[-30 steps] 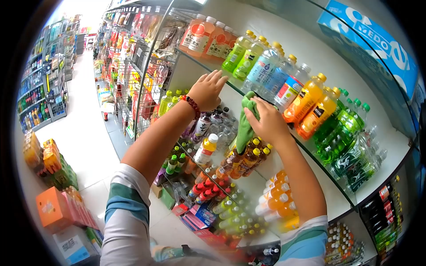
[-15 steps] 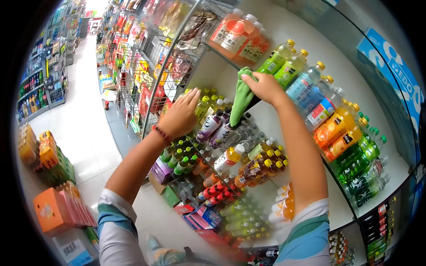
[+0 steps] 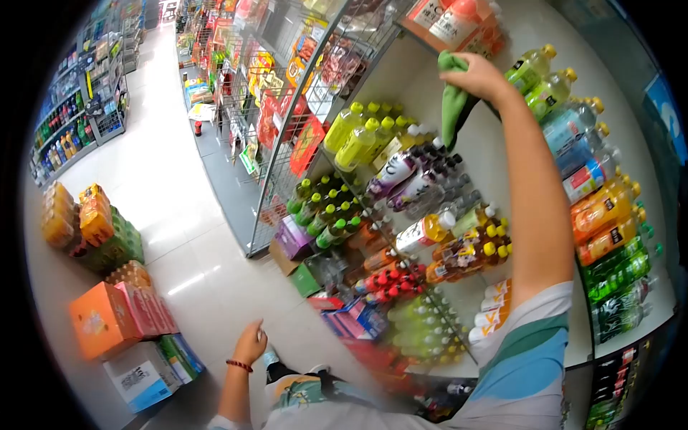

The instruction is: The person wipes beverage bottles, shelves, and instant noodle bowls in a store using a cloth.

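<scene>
My right hand (image 3: 479, 75) grips a green cloth (image 3: 453, 100) at the front edge of the upper shelf, just below the pink-orange bottles (image 3: 459, 25). The cloth hangs down from my fingers, its lower end near the purple-labelled bottles (image 3: 401, 172) of the shelf beneath. My left hand (image 3: 250, 342), with a beaded bracelet at the wrist, is low over the floor (image 3: 222, 294), away from the shelves. Its fingers are bent and small in view; nothing shows in them.
Yellow-capped bottles (image 3: 358, 140) stand beside a wire rack (image 3: 287, 136) of packets. Boxes (image 3: 107, 319) and drink packs (image 3: 93, 218) are stacked at the left. Orange (image 3: 602, 211) and green bottles (image 3: 620, 265) line the upper shelf at right.
My right hand moved with the cloth along the shelf edge toward the pink-orange bottles. My left hand dropped from the shelves to low over the floor. The camera view shifted.
</scene>
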Tool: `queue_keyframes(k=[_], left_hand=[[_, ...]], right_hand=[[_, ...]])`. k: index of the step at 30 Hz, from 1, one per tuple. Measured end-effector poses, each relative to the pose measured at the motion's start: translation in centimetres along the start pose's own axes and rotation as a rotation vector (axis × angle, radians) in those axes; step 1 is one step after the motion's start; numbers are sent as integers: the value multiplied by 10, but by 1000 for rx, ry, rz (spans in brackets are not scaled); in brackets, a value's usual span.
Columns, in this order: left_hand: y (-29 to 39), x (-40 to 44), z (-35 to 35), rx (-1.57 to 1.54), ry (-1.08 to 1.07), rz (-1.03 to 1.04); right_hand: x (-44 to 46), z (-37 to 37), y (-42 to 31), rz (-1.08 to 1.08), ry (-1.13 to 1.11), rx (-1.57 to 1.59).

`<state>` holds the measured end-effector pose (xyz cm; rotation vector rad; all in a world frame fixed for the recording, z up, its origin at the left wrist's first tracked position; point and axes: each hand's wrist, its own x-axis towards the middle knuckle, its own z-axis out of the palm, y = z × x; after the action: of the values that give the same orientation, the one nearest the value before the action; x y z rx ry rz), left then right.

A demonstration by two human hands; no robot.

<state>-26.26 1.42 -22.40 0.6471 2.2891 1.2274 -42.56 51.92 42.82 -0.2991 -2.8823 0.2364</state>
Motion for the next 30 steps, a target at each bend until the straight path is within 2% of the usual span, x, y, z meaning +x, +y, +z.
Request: queue_keyframes(k=[1,3,4,6,7,10,15,17,18,20,21,22,23,24,25,27,29,30], left_hand=[[-3,-24,-2,11,-61,-104],[-23,-67,-1,-12,-98,-175],[-26,-79,-6,-52,-124,-240],[-27,-93,-16,-27,-137,-239],[-25,-98,-22,-17,-150,-230],[-10,-86,-34,20,-124,-145],[47,-39,-52,17,-84,25],[70,-24,-53,-74,-92,134],[78,-16,-51,-70,-109,144],[89,-7,-47,-120,-186,205],[91,-3,-43,-118,-201,208],[92,1,-38,-141,-250,203],[94,5,-34,-165,-302,199],[98,8,-32,-163,-320,203],[105,11,-30,-121,-368,187],[110,14,-22,-63,-450,171],[112,19,-12,-140,-505,158],[116,22,-10,-113,-535,160]], right_hand=[[4,2,6,-43,18,-43],[-4,9,-8,19,109,-280],[-3,13,-5,27,110,-265],[-2,22,-1,-44,249,-452],[-5,26,1,-29,251,-435],[-22,35,1,-98,443,-527],[-87,25,-7,-6,484,-476],[-126,22,-8,-30,489,-482],[-154,20,-14,-152,510,-530],[-225,34,-54,-7,435,-257],[-263,56,-51,-5,428,-169],[-306,76,-58,2,348,-282],[-346,92,-66,129,132,-50],[-382,118,-67,94,122,18],[-414,141,-75,209,92,111],[-473,200,-71,612,21,356],[-519,244,-64,762,197,590],[-535,252,-68,856,319,586]])
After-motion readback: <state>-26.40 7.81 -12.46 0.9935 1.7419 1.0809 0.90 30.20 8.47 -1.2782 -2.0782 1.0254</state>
